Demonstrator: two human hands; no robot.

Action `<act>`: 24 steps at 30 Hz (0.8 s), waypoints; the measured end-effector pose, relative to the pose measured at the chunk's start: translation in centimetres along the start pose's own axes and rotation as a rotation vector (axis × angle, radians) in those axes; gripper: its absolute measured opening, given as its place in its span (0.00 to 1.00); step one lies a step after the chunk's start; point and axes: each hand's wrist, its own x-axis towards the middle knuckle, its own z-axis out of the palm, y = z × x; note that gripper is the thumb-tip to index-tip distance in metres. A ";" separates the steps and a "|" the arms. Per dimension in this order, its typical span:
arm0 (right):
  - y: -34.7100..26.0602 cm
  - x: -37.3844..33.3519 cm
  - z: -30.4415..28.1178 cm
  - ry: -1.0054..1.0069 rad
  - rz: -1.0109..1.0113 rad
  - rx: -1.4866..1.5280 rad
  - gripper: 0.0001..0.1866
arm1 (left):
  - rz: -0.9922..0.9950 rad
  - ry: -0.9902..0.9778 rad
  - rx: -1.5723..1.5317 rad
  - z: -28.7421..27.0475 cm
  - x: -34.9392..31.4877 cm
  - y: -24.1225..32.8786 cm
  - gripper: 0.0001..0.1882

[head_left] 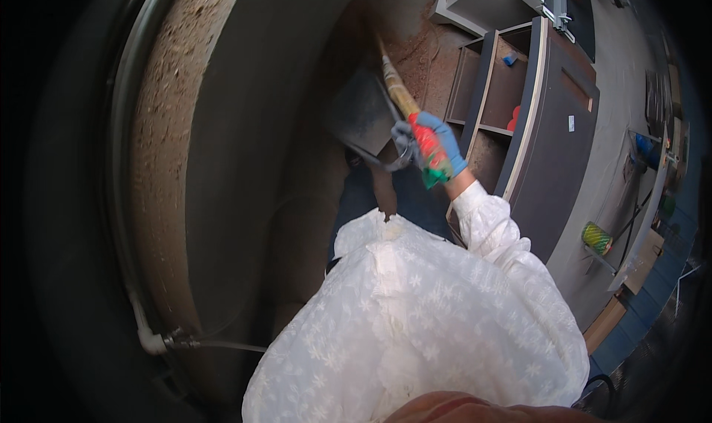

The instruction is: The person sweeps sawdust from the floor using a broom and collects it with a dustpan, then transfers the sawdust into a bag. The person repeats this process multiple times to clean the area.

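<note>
My right hand (439,137), in a blue glove, is closed round a wooden-handled tool (401,94) whose grip is wrapped in red and green. The tool points away from me, and its far end fades into shadow, so its kind cannot be told. Just left of the hand is a grey metal dustpan-like scoop (363,111) with a bent bar handle. Grey glove fingers lie by that bar; whether they grip it is unclear. My left hand is not seen.
Reddish-brown dust (419,56) covers the floor ahead. On the right stands a dark cabinet (552,141) with open shelves, holding small blue and red items. A tall grey panel (245,141) and a pipe (119,163) rise on the left. A green-yellow roll (596,238) sits far right.
</note>
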 end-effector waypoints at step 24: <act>2.9 2.0 -3.3 -0.022 0.210 0.013 0.31 | -0.037 -0.870 -1.988 -11.3 -5.2 37.9 0.15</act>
